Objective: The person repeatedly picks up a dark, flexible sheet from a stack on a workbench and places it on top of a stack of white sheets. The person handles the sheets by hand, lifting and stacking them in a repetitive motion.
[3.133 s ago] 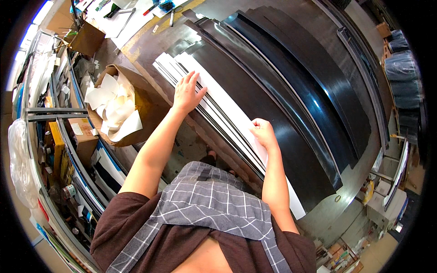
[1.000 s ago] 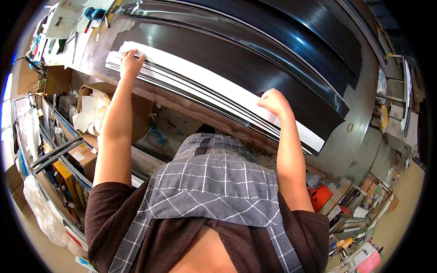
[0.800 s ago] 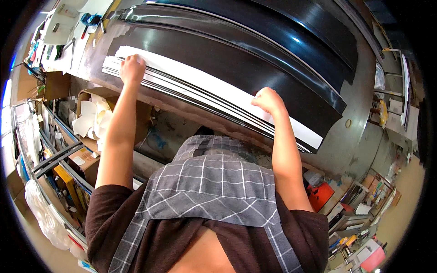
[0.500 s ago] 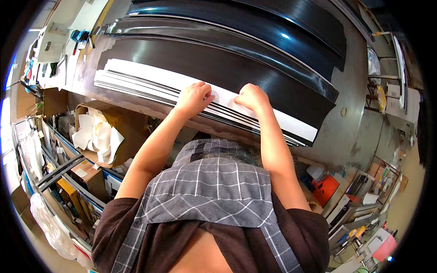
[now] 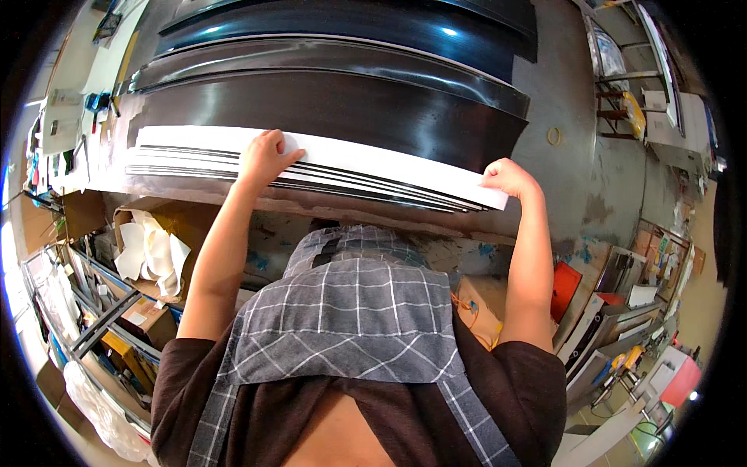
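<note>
The person is leaning over a table [image 5: 576,194] with both arms stretched forward. A stack of long strips [image 5: 327,167], white on top with dark edges showing beneath, is lying along the near edge of the table, running from the left toward the right.

The left hand [image 5: 263,159] is resting flat and open on the stack, a little left of its middle, with the fingers spread over the white top strip and the thumb pointing right. The right hand [image 5: 510,177] is curling closed around the right end of the stack, gripping it at the corner nearest the person.

Behind the stack, farther across the table, several long curved black panels [image 5: 334,93] are lying side by side, their glossy surfaces catching light. A small ring [image 5: 554,136] is sitting on the bare table to the right of the panels, well apart from the hands.

Below the table's left part, an open cardboard box [image 5: 156,241] is holding crumpled white paper [image 5: 152,253]. An orange object [image 5: 566,289] is standing low on the right, near the person's right elbow.
</note>
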`<act>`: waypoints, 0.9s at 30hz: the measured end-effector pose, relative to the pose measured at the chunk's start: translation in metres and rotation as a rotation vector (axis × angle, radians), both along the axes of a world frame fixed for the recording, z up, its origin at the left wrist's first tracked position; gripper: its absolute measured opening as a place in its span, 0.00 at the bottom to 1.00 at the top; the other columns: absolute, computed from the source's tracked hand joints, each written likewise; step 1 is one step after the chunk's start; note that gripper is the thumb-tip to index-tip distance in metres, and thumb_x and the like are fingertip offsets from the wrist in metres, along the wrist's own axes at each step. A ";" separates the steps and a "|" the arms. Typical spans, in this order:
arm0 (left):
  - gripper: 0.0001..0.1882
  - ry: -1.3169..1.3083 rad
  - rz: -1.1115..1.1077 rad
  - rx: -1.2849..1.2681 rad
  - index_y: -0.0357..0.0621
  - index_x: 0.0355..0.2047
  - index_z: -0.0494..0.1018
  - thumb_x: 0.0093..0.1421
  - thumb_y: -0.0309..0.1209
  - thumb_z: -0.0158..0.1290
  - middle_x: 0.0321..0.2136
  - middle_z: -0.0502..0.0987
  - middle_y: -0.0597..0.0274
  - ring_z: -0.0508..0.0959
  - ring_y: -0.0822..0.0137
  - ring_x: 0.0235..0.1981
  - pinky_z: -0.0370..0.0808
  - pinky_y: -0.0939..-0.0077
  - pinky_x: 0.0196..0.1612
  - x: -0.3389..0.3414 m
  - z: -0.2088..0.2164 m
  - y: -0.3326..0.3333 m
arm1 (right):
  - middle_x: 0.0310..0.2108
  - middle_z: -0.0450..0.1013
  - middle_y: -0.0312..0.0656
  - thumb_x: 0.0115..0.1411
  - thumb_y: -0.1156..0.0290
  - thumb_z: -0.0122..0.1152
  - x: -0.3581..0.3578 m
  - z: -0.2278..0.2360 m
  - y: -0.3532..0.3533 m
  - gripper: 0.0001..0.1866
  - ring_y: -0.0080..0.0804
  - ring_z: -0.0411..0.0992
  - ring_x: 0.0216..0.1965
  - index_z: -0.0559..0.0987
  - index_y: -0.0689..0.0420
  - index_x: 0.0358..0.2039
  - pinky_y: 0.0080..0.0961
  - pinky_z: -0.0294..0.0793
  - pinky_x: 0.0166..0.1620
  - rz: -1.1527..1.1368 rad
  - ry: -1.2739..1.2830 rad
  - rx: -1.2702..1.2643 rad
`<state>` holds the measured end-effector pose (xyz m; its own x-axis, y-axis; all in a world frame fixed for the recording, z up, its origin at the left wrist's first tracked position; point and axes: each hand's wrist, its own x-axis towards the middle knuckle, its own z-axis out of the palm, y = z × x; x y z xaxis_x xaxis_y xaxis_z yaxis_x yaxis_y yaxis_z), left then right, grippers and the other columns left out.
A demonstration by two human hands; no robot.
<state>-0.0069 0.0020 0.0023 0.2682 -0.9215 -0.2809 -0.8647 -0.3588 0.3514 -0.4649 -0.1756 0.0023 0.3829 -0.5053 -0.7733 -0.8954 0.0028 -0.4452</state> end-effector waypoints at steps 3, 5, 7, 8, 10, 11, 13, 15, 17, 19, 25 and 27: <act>0.25 0.005 -0.002 0.001 0.41 0.19 0.65 0.48 0.49 0.63 0.23 0.72 0.56 0.73 0.56 0.26 0.69 0.63 0.30 0.003 -0.005 0.000 | 0.16 0.71 0.34 0.50 0.65 0.68 -0.017 -0.008 0.001 0.12 0.19 0.65 0.21 0.78 0.61 0.20 0.26 0.66 0.27 0.037 -0.009 -0.097; 0.26 -0.015 0.014 0.025 0.40 0.18 0.64 0.48 0.48 0.63 0.21 0.70 0.57 0.71 0.57 0.24 0.68 0.64 0.29 -0.002 -0.001 -0.003 | 0.17 0.71 0.37 0.49 0.64 0.69 -0.017 -0.009 0.004 0.14 0.21 0.66 0.21 0.78 0.62 0.20 0.27 0.67 0.27 0.036 -0.009 -0.140; 0.25 -0.017 0.011 0.015 0.41 0.17 0.63 0.49 0.47 0.63 0.20 0.69 0.57 0.70 0.59 0.23 0.68 0.64 0.28 -0.004 0.001 -0.003 | 0.17 0.72 0.39 0.48 0.63 0.69 -0.016 -0.008 0.007 0.15 0.24 0.68 0.21 0.78 0.62 0.19 0.29 0.67 0.27 0.009 -0.004 -0.151; 0.25 -0.018 0.013 0.018 0.41 0.17 0.63 0.49 0.47 0.63 0.20 0.69 0.57 0.70 0.59 0.23 0.68 0.64 0.28 -0.004 0.002 -0.004 | 0.18 0.73 0.40 0.48 0.63 0.69 -0.015 -0.008 0.008 0.15 0.24 0.68 0.21 0.78 0.62 0.20 0.29 0.68 0.28 -0.002 -0.003 -0.160; 0.25 -0.025 0.023 0.023 0.42 0.16 0.62 0.49 0.47 0.63 0.19 0.69 0.57 0.70 0.59 0.22 0.68 0.64 0.28 -0.005 0.002 -0.004 | 0.18 0.73 0.41 0.47 0.63 0.70 -0.014 -0.008 0.010 0.15 0.26 0.69 0.22 0.78 0.62 0.20 0.29 0.68 0.28 -0.021 -0.004 -0.178; 0.25 -0.026 0.028 0.027 0.43 0.16 0.62 0.49 0.47 0.63 0.20 0.69 0.57 0.70 0.60 0.22 0.68 0.65 0.28 -0.005 0.002 -0.003 | 0.18 0.73 0.41 0.47 0.63 0.70 -0.013 -0.008 0.011 0.15 0.26 0.70 0.22 0.78 0.62 0.20 0.29 0.68 0.28 -0.021 0.001 -0.178; 0.25 -0.028 0.037 0.034 0.43 0.17 0.62 0.49 0.47 0.63 0.20 0.70 0.57 0.69 0.60 0.22 0.68 0.65 0.28 -0.005 0.001 -0.003 | 0.19 0.74 0.41 0.47 0.62 0.70 -0.012 -0.006 0.011 0.15 0.26 0.70 0.22 0.79 0.62 0.20 0.29 0.69 0.29 -0.020 0.011 -0.176; 0.25 -0.017 0.041 0.035 0.43 0.17 0.62 0.50 0.47 0.63 0.20 0.69 0.57 0.69 0.60 0.22 0.68 0.65 0.28 -0.006 0.001 -0.004 | 0.20 0.75 0.45 0.45 0.62 0.71 -0.014 -0.007 0.011 0.14 0.31 0.73 0.24 0.79 0.60 0.20 0.31 0.71 0.30 -0.018 0.026 -0.172; 0.25 -0.032 0.031 0.024 0.43 0.17 0.62 0.50 0.48 0.63 0.19 0.69 0.57 0.69 0.60 0.22 0.68 0.65 0.27 -0.005 -0.001 -0.004 | 0.19 0.74 0.43 0.46 0.62 0.71 -0.013 -0.007 0.012 0.15 0.28 0.71 0.23 0.79 0.62 0.20 0.30 0.69 0.29 -0.010 0.046 -0.182; 0.26 -0.019 0.040 0.027 0.43 0.17 0.62 0.49 0.48 0.63 0.19 0.69 0.57 0.69 0.60 0.22 0.68 0.65 0.28 -0.005 0.000 -0.005 | 0.20 0.75 0.45 0.46 0.61 0.71 -0.012 -0.007 0.012 0.15 0.30 0.72 0.23 0.79 0.61 0.20 0.30 0.70 0.29 -0.013 0.042 -0.192; 0.25 0.023 0.055 0.024 0.43 0.17 0.61 0.49 0.47 0.63 0.19 0.68 0.58 0.68 0.60 0.22 0.67 0.65 0.28 -0.002 -0.003 -0.003 | 0.22 0.76 0.47 0.45 0.58 0.71 -0.005 0.001 0.021 0.18 0.37 0.75 0.26 0.80 0.61 0.21 0.33 0.73 0.32 -0.034 0.083 -0.267; 0.26 -0.001 0.036 -0.001 0.43 0.17 0.61 0.49 0.47 0.63 0.19 0.67 0.58 0.67 0.61 0.22 0.66 0.65 0.27 0.000 -0.004 -0.001 | 0.25 0.77 0.48 0.44 0.54 0.71 -0.003 0.007 0.026 0.20 0.40 0.76 0.29 0.81 0.61 0.23 0.34 0.74 0.34 -0.008 0.166 -0.312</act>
<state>-0.0072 0.0009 -0.0016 0.3010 -0.9116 -0.2798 -0.8518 -0.3890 0.3510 -0.4683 -0.1498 0.0097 0.2603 -0.7297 -0.6323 -0.9561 -0.1034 -0.2743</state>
